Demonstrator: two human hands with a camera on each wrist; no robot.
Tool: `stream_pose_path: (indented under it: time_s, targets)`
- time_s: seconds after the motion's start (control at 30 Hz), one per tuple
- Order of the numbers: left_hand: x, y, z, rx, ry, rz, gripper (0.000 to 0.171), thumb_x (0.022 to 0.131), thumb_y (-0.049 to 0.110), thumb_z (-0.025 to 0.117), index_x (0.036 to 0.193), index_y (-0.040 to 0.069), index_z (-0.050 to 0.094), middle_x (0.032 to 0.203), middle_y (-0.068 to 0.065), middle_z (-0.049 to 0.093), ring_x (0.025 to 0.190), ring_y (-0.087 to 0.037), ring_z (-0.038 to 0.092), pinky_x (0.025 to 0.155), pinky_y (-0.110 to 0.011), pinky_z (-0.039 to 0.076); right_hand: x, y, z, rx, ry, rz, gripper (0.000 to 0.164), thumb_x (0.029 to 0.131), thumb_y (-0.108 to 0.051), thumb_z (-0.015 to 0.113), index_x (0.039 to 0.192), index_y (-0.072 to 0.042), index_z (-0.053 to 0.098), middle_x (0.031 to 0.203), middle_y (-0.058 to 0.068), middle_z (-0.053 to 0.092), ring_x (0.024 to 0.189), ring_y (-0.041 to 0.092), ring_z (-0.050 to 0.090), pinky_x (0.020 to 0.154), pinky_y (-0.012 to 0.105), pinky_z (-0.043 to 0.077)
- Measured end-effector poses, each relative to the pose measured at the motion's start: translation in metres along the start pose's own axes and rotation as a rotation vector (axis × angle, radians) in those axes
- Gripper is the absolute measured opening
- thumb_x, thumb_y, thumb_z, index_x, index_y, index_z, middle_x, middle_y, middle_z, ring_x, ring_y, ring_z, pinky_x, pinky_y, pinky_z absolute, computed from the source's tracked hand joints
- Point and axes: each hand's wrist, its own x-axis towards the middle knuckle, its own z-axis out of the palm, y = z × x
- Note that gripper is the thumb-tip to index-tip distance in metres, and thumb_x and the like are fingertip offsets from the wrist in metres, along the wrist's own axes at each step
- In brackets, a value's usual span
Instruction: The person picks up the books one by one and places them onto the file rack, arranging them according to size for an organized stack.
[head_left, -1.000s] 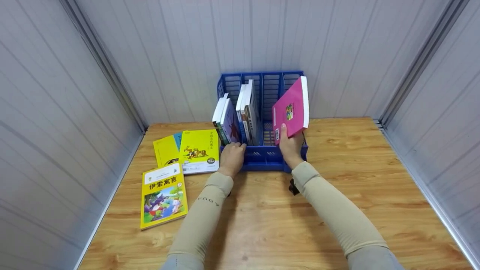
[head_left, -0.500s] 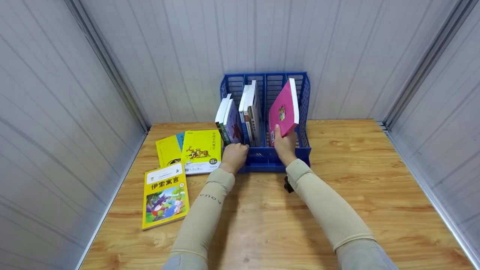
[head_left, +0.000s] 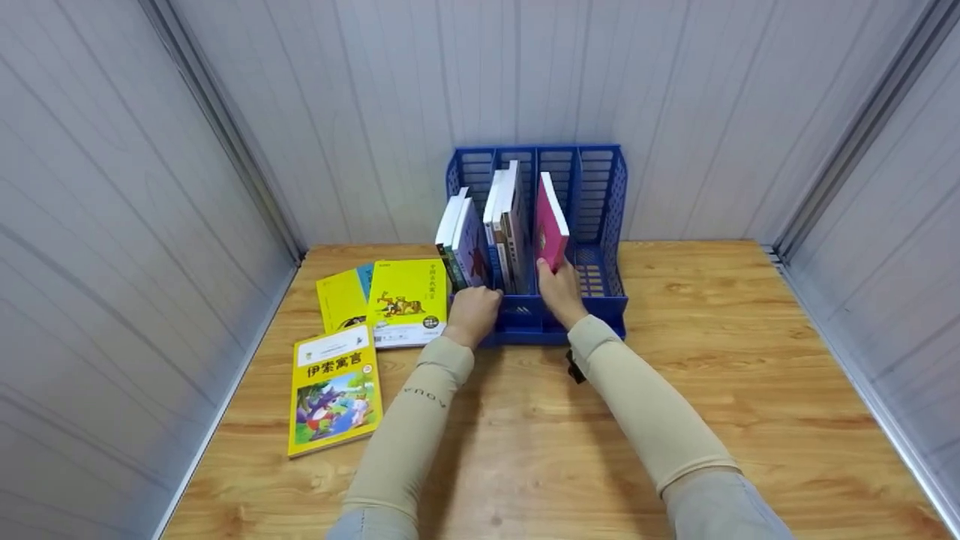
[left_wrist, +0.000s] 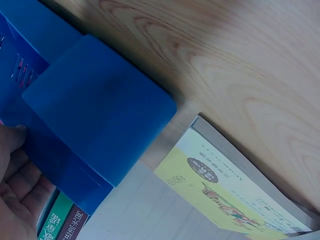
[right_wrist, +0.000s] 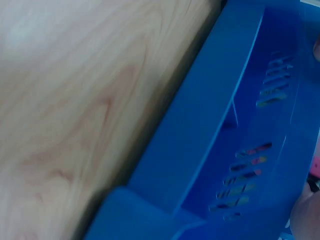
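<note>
A blue book rack (head_left: 604, 309) with several upright compartments stands against the back wall. My right hand (head_left: 564, 292) grips a pink book (head_left: 551, 225) by its lower front part; the book stands upright within the third compartment from the left. My left hand (head_left: 474, 311) holds the rack's front lip. Thumb and fingers (left_wrist: 31, 189) wrap that lip in the left wrist view. Thick white-edged books (head_left: 506, 225) fill the second compartment, and others (head_left: 465, 236) lean in the leftmost one. Only a bit of my right hand (right_wrist: 306, 215) appears in the right wrist view.
Left of the rack lie a yellow tiger-cover book (head_left: 409, 300), another yellow book (head_left: 341, 300) with a blue one (head_left: 365, 279) partly beneath, and a yellow picture-cover book (head_left: 335, 397) nearer me. Wooden tabletop (head_left: 750, 375) extends right and front, bounded by pale panel walls (head_left: 375, 112).
My right hand has moved the pink book left and lower, from the rack's right side into the third compartment, turning it more edge-on. My left hand keeps its hold on the rack.
</note>
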Motion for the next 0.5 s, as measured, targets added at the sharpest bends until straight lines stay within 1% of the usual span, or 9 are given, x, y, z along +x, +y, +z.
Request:
stream_pose_path:
  time_s: [0.1,0.17,0.23,0.37,0.43,0.5]
  targets:
    - [0.000,0.002,0.000,0.002,0.008,-0.009,0.022,0.102,0.003,0.062,0.093,0.004,0.082,0.082,-0.015,0.080,0.072,-0.035,0.078,0.067,-0.051,0.065,0.004,0.000,-0.003,0.005,-0.070,0.016,0.045,0.106,-0.019,0.054,0.139,0.011,0.061,0.136,0.034,0.069,0.126,0.046,0.067,0.112,0.056,0.050]
    - [0.000,0.002,0.001,0.005,0.005,-0.013,0.022,0.103,0.003,0.062,0.093,0.004,0.082,0.082,-0.014,0.080,0.072,-0.034,0.078,0.067,-0.051,0.065,0.006,0.000,-0.004,0.001,-0.103,0.010,0.047,0.107,-0.017,0.053,0.144,0.011,0.058,0.140,0.035,0.067,0.130,0.046,0.065,0.115,0.054,0.049]
    - [0.000,0.003,0.002,0.003,0.000,-0.014,0.023,0.104,0.004,0.061,0.094,0.004,0.082,0.083,-0.014,0.081,0.073,-0.035,0.078,0.068,-0.051,0.065,0.007,0.000,-0.005,-0.023,-0.145,0.006,0.049,0.109,-0.017,0.052,0.150,0.010,0.053,0.137,0.037,0.066,0.128,0.047,0.064,0.115,0.055,0.048]
    - [0.000,0.002,0.002,-0.002,-0.009,-0.012,0.023,0.105,0.006,0.061,0.097,0.004,0.082,0.085,-0.015,0.081,0.075,-0.035,0.079,0.068,-0.051,0.065,0.010,-0.003,-0.005,-0.113,-0.243,-0.009,0.059,0.112,-0.018,0.050,0.164,0.005,0.035,0.146,0.038,0.060,0.137,0.050,0.060,0.122,0.056,0.044]
    - [0.000,0.001,0.002,-0.001,-0.005,-0.012,0.023,0.104,0.006,0.061,0.097,0.004,0.082,0.085,-0.015,0.081,0.075,-0.035,0.079,0.068,-0.051,0.065,0.011,-0.005,-0.006,-0.167,-0.307,-0.004,0.065,0.112,-0.019,0.050,0.168,0.003,0.026,0.151,0.039,0.056,0.142,0.051,0.056,0.124,0.057,0.041]
    - [0.000,0.001,0.001,0.001,-0.001,-0.011,0.022,0.103,0.005,0.061,0.096,0.004,0.082,0.084,-0.014,0.081,0.074,-0.034,0.079,0.068,-0.051,0.065,0.013,-0.007,-0.007,-0.218,-0.374,0.000,0.069,0.112,-0.018,0.052,0.170,0.003,0.021,0.153,0.039,0.054,0.145,0.050,0.055,0.125,0.056,0.041]
